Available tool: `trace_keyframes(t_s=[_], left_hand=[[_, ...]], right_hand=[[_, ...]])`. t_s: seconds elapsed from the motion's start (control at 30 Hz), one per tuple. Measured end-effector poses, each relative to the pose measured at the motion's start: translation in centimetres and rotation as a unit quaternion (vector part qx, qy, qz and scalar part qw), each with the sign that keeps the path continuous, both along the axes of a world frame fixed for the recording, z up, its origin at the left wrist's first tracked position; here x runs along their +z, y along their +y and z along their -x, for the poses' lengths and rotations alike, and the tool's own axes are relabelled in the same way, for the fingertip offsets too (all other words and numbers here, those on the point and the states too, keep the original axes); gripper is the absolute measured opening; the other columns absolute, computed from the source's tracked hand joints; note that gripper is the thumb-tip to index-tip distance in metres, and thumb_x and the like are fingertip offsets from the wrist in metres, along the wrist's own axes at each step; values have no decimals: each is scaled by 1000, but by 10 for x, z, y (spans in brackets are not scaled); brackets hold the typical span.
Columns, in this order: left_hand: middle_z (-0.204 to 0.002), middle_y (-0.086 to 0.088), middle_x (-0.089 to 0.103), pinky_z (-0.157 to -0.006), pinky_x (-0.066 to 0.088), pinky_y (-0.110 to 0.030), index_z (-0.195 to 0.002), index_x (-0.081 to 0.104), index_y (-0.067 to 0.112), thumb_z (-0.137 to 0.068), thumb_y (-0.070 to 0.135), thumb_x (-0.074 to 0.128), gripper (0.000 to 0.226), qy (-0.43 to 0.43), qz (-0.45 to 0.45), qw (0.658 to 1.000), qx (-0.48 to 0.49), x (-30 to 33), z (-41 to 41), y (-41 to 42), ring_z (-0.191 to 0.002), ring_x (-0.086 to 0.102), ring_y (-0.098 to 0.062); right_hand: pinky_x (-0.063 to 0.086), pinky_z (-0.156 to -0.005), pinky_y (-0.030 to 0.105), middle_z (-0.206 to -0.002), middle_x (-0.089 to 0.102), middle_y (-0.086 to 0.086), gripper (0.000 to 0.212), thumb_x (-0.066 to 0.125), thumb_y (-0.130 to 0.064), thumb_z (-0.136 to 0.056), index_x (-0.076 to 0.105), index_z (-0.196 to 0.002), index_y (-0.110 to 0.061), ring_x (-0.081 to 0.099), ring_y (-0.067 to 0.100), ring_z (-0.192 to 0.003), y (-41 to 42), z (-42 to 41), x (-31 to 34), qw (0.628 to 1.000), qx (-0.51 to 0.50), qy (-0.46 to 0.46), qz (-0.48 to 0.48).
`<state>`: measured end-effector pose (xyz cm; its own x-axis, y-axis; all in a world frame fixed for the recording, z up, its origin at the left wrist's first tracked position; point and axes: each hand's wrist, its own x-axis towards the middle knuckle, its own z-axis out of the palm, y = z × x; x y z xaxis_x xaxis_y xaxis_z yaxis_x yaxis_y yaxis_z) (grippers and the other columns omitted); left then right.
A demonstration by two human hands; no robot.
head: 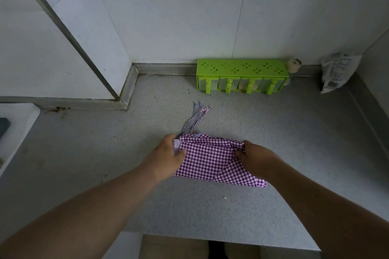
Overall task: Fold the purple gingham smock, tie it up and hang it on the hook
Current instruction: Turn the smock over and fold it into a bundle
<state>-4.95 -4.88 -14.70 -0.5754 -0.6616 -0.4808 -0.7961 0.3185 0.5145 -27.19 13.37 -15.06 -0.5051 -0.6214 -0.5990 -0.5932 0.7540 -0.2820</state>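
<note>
The purple gingham smock [212,161] lies folded into a small flat packet on the grey countertop [147,195]. Its thin ties [196,116] trail away from the packet's far left corner toward the wall. My left hand [168,154] pinches the packet's left edge. At the right end, my right hand [255,159] grips the fabric, and a triangular flap points toward the near right. No hook is in view.
A green plastic condiment rack [242,75] stands against the back wall. To its right are a small bottle with a pale cap [294,65] and a white printed bag [336,71]. A white wall corner [126,69] juts in at the left.
</note>
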Motion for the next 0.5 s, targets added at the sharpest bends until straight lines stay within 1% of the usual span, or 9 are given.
trace_keyframes(t_s=[0.03, 0.07, 0.1, 0.17, 0.2, 0.23, 0.27, 0.33, 0.5], left_hand=[[-161, -3, 35, -112, 48, -45, -161, 21, 28, -99, 53, 57, 76, 3, 79, 995, -62, -1, 1, 0, -143, 46, -28], [-167, -1, 24, -119, 41, -47, -162, 17, 31, -96, 58, 58, 82, 1, 161, 976, -144, -5, 4, -2, -150, 37, -28], [-172, 1, 14, -125, 32, -48, -162, 15, 34, -94, 63, 56, 84, -3, 214, 950, -227, -6, 8, -1, -155, 27, -27], [-175, 6, -4, -130, 11, -47, -164, 10, 39, -96, 67, 49, 83, -40, 213, 915, -341, -11, 21, -1, -161, 7, -26], [-176, 5, -7, -130, 3, -46, -165, 7, 39, -97, 68, 46, 84, -64, 199, 906, -368, -14, 30, -1, -161, 2, -24], [-177, 4, -4, -130, -1, -44, -166, 5, 37, -98, 68, 45, 85, -83, 191, 902, -378, -16, 37, 0, -162, 2, -23], [-177, 2, 4, -131, 1, -44, -166, 4, 34, -99, 67, 44, 85, -91, 188, 903, -374, -17, 43, -1, -161, 7, -23], [-174, 1, 15, -131, 12, -46, -167, 6, 31, -102, 64, 41, 80, -99, 184, 915, -344, -22, 54, -5, -159, 17, -24], [-169, 0, 24, -127, 23, -45, -164, 19, 26, -109, 52, 31, 62, -96, 210, 907, -352, -36, 53, -10, -153, 28, -24]], right_hand=[[44, -113, 40, -146, 57, 7, 50, 34, -47, -108, 44, -148, -18, 57, 25, -130, -3, 2, -2, 1000, 0, 0, -6], [43, -113, 40, -146, 57, 7, 50, 34, -47, -108, 44, -148, -17, 57, 26, -130, -6, 4, -4, 1000, -1, -3, -10], [43, -113, 39, -146, 57, 8, 50, 34, -47, -108, 44, -147, -17, 56, 25, -130, -7, 4, -6, 1000, 0, -6, -13], [43, -113, 38, -145, 58, 8, 49, 33, -46, -109, 45, -147, -16, 56, 25, -130, -12, 7, -9, 1000, 2, -11, -16], [43, -112, 38, -144, 58, 8, 48, 33, -45, -109, 46, -146, -16, 57, 25, -129, -14, 11, -12, 1000, 2, -13, -19], [43, -112, 37, -143, 59, 8, 47, 33, -44, -109, 47, -145, -16, 57, 24, -128, -15, 12, -13, 1000, 3, -15, -20], [43, -111, 37, -142, 59, 8, 46, 33, -43, -109, 47, -144, -16, 57, 24, -127, -16, 13, -13, 1000, 3, -18, -18], [43, -111, 37, -142, 59, 8, 44, 33, -41, -110, 48, -143, -16, 57, 24, -126, -17, 17, -14, 999, 7, -24, -21], [41, -112, 37, -144, 58, 8, 44, 32, -39, -110, 49, -144, -18, 56, 24, -129, -16, 20, -13, 999, 11, -31, -28]])
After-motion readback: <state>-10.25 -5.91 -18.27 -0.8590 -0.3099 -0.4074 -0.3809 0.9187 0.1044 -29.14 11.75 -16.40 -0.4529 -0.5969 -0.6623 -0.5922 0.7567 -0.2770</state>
